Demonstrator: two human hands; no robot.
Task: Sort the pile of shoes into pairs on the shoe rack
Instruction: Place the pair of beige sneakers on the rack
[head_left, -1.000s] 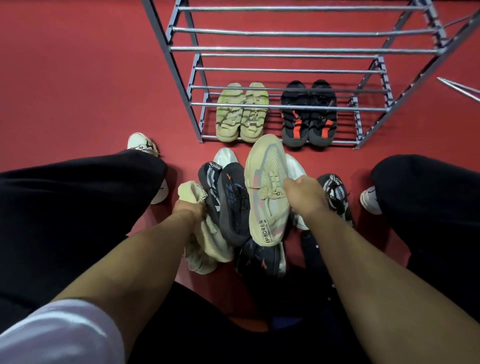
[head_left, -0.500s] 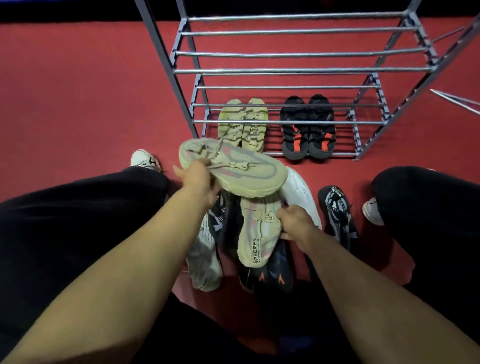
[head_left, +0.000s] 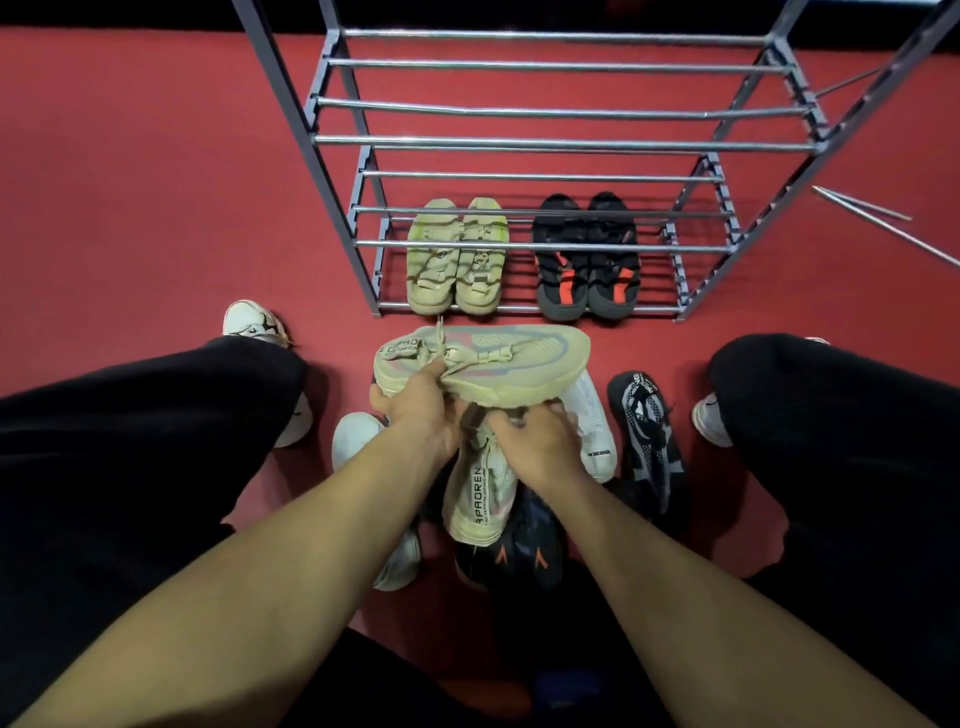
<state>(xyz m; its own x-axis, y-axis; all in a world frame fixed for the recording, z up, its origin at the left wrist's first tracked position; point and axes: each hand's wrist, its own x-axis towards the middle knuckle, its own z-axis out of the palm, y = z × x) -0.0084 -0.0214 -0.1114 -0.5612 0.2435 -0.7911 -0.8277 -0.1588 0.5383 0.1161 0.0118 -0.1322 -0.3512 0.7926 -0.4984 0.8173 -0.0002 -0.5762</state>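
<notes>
Black trousers (head_left: 130, 441) — apparently white sneakers (head_left: 254, 323).

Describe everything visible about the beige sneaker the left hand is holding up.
The beige sneaker is a knit-looking lace-up with a thick pale sole, pink and grey side streaks and a printed heel tab. It lies sideways across the view, heel to the left, toe to the right, lifted over the pile just in front of the shoe rack. The left hand grips it near the laces; its matching shoe sits beneath, under the right hand.

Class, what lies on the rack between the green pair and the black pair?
Nothing: in the head view, only bare rack rails separate the green pair and black pair.
</notes>
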